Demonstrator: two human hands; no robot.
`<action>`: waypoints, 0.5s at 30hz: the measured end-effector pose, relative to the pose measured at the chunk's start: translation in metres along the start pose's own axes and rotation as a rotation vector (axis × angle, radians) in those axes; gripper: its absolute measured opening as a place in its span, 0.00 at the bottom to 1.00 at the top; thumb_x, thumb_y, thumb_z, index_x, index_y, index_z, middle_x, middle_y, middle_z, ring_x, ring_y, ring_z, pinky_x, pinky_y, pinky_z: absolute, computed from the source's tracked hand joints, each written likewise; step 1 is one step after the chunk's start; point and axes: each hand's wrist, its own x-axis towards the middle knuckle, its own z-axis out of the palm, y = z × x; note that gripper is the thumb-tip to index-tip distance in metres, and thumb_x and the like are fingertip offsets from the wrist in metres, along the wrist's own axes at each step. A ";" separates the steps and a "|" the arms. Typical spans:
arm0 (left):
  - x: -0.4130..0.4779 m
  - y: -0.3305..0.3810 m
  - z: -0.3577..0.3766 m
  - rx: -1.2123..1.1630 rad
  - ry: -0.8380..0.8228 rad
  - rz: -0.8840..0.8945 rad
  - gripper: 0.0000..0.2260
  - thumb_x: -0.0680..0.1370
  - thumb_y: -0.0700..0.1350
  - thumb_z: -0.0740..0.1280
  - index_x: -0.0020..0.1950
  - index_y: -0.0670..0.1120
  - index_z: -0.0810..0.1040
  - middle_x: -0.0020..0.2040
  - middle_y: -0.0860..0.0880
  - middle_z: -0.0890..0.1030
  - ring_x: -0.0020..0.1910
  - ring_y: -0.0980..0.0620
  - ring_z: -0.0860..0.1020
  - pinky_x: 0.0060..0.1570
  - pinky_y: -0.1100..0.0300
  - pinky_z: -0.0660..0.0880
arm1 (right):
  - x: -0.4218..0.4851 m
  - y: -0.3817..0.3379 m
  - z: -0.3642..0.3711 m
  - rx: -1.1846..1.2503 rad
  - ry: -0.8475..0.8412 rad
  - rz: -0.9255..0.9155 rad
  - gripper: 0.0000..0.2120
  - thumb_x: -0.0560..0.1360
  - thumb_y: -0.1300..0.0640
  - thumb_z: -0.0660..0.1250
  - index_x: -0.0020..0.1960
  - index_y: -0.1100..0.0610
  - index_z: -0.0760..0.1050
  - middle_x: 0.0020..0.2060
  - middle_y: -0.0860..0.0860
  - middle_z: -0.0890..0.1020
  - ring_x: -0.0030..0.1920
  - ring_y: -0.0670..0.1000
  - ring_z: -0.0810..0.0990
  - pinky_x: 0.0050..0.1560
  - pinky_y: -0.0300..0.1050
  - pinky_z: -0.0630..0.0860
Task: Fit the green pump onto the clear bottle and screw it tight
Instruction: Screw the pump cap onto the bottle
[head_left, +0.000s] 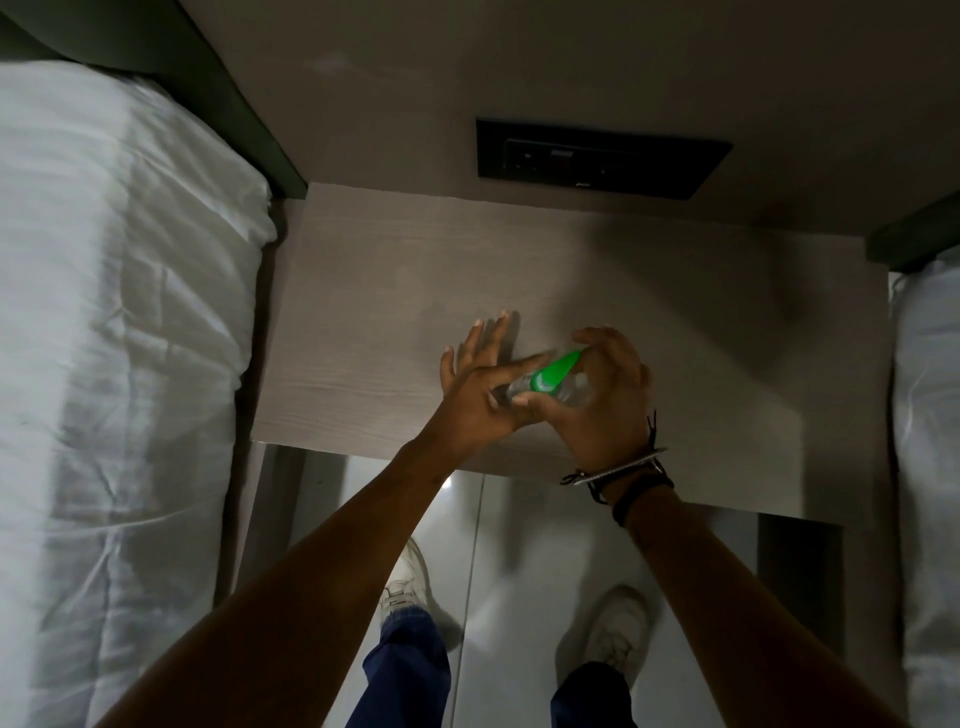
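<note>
Over the near part of the wooden bedside table both hands meet around a small clear bottle. The green pump sits on top of the bottle, its nozzle pointing up and to the right. My right hand curls around the bottle's right side, thumb and fingers closed on it. My left hand is at the bottle's left side with its fingers spread and straight, its thumb near the bottle's left end. Whether the left hand presses on the bottle is hard to tell. Most of the bottle is hidden by the hands.
A bed with white bedding lies to the left, and another white bed edge to the right. A black socket panel is set in the wall behind the table. My feet in white shoes stand on a glossy floor below.
</note>
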 end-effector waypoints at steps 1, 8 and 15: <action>-0.001 0.000 0.000 -0.006 -0.003 0.005 0.27 0.68 0.61 0.71 0.66 0.64 0.70 0.79 0.49 0.52 0.77 0.45 0.45 0.70 0.40 0.40 | -0.001 0.001 0.000 0.025 -0.010 0.023 0.32 0.53 0.47 0.83 0.52 0.60 0.77 0.65 0.57 0.75 0.67 0.58 0.71 0.64 0.64 0.70; -0.001 0.002 -0.002 -0.044 -0.038 0.001 0.28 0.68 0.59 0.73 0.66 0.64 0.69 0.79 0.49 0.49 0.77 0.46 0.42 0.70 0.41 0.37 | -0.005 0.013 -0.003 0.086 -0.131 -0.047 0.15 0.64 0.60 0.78 0.49 0.60 0.82 0.69 0.58 0.73 0.72 0.64 0.63 0.67 0.69 0.64; -0.002 0.002 -0.003 -0.036 -0.047 -0.006 0.28 0.68 0.60 0.72 0.66 0.64 0.69 0.79 0.50 0.50 0.77 0.47 0.42 0.71 0.40 0.38 | -0.015 0.004 -0.008 -0.006 -0.030 -0.050 0.26 0.61 0.52 0.80 0.57 0.57 0.79 0.71 0.58 0.70 0.72 0.62 0.64 0.68 0.65 0.64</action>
